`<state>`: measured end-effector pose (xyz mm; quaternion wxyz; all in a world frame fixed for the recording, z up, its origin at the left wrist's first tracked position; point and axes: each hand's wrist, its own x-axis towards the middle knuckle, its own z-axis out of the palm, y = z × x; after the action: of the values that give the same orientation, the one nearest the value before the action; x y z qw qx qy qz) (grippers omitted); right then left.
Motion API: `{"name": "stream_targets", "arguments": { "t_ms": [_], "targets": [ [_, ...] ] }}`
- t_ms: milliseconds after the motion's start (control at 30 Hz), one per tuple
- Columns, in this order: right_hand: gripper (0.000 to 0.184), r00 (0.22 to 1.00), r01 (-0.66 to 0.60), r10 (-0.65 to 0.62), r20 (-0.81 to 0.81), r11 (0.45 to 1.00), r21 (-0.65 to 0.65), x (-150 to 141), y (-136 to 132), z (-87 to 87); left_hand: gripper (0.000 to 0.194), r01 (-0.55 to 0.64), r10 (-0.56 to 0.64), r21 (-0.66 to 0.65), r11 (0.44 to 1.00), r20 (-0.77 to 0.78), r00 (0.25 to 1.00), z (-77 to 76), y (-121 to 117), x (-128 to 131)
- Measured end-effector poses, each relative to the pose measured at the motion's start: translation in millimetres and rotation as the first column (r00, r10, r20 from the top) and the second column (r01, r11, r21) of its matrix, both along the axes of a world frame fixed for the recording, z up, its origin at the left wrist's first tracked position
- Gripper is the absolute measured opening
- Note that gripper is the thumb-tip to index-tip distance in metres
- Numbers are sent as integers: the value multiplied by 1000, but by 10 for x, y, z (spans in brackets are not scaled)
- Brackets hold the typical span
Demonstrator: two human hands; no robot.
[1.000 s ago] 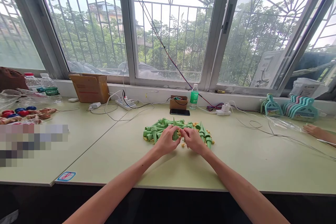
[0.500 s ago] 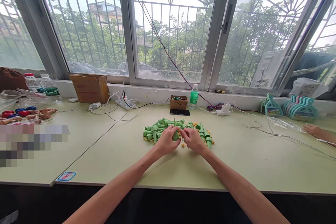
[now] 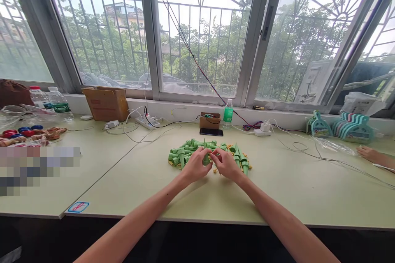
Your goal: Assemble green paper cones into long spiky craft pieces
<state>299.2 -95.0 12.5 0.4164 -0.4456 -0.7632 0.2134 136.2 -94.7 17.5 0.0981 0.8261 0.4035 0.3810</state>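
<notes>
My left hand (image 3: 196, 167) is closed around a green plastic spike (image 3: 205, 144), its pointed tip upward. My right hand (image 3: 227, 165) meets it at the fingertips, thumb and forefinger pinched together beside the spike; whatever is between them is too small to make out. Behind and around both hands lies a pile of similar green cone-shaped spikes (image 3: 181, 158), some upright and some on their sides. Small yellow-orange pieces (image 3: 215, 170) are scattered among and in front of them.
Behind the pile are a black phone (image 3: 211, 132), a small cardboard box (image 3: 210, 121) and a green-labelled bottle (image 3: 228, 114). Power strips (image 3: 148, 121) and cables run along the back. A larger carton (image 3: 105, 104) stands left. Another person's hand (image 3: 368, 153) rests at right near teal plastic items (image 3: 354, 128).
My right fingers have shifted slightly at the spike held in my left hand. Otherwise the scene looks the same.
</notes>
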Motion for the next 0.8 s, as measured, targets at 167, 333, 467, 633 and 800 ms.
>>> {"name": "stream_targets", "arguments": {
  "t_ms": [167,333,467,633,800],
  "targets": [
    [32,1000,12,-12,9,1000,3,1,17,-9,29,10,-10,4,1000,-2,1000,-1,-2,3],
    [42,1000,19,-19,18,1000,12,1,33,-16,26,10,-9,13,1000,-14,1000,12,-18,8],
    [45,999,27,-27,20,1000,14,5,35,-18,25,9,-9,10,1000,-16,1000,18,-22,9],
    [32,1000,18,-19,11,1000,18,13,20,-24,29,-2,2,8,1000,5,1000,17,-16,6],
    [23,1000,5,-5,17,1000,26,17,19,-41,31,-7,7,0,1000,1,1000,18,-18,7]
  ]
}}
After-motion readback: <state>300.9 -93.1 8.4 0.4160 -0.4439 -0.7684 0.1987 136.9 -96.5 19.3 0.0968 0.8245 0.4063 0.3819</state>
